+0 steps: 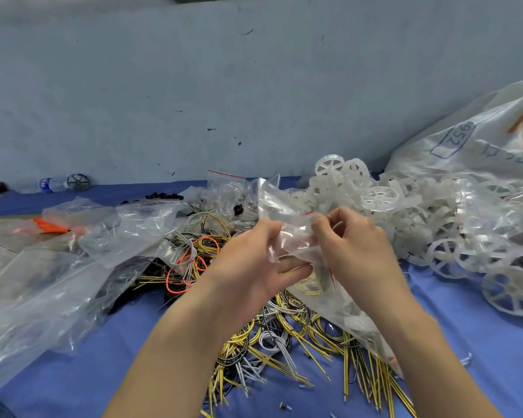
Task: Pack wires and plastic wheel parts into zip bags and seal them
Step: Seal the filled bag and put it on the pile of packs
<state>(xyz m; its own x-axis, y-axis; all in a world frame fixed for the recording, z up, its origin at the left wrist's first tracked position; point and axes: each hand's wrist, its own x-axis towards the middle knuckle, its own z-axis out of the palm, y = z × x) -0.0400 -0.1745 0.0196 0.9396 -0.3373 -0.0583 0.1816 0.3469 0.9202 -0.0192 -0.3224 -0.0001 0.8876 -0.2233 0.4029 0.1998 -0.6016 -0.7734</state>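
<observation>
A plastic water bottle (51,184) lay on its side at the far left of the blue table (465,342), against a scuffed grey wall (224,86).

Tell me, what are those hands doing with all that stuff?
A person is holding a small clear zip bag up over the table with both hands. The left hand holds it from below, and the right hand pinches its top edge near the red strip. Under the hands lies a tangle of yellow, white and orange wires on the blue table cover. A heap of white plastic wheels sits to the right.
</observation>
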